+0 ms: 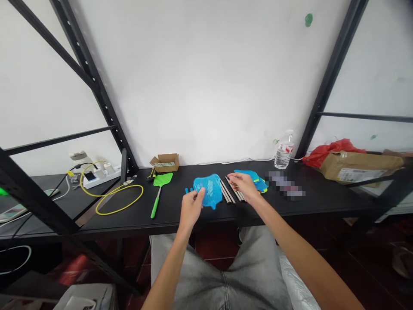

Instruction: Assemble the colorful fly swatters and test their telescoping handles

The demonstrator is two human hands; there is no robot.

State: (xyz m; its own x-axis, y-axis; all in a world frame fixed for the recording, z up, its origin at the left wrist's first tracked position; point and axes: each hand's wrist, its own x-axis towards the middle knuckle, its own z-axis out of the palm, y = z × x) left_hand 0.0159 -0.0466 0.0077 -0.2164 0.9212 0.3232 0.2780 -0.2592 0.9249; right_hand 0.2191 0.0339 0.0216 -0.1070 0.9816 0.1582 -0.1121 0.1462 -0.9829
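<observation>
My left hand [192, 206] grips a blue fly swatter head [211, 191] by its left edge, thumb on top, tilted above the black table. Just left of it, short blue ends [187, 190] show, partly hidden by the hand. On the table to the right of the swatter head lie several thin metal rods [227, 194] side by side. My right hand [245, 185] is over these rods, its fingertips pinched at the far end of one metal rod [227, 179]. Behind this hand is a pile of blue and yellow-green swatter heads [253, 176], partly covered.
A green fly swatter [158, 193] lies at left, near a small open cardboard box [166, 162]. Farther left are a yellow cable [142, 196] and a power strip [103, 176]. A water bottle [284, 150] stands at the back right, near a cardboard package [358, 168] and black frame posts.
</observation>
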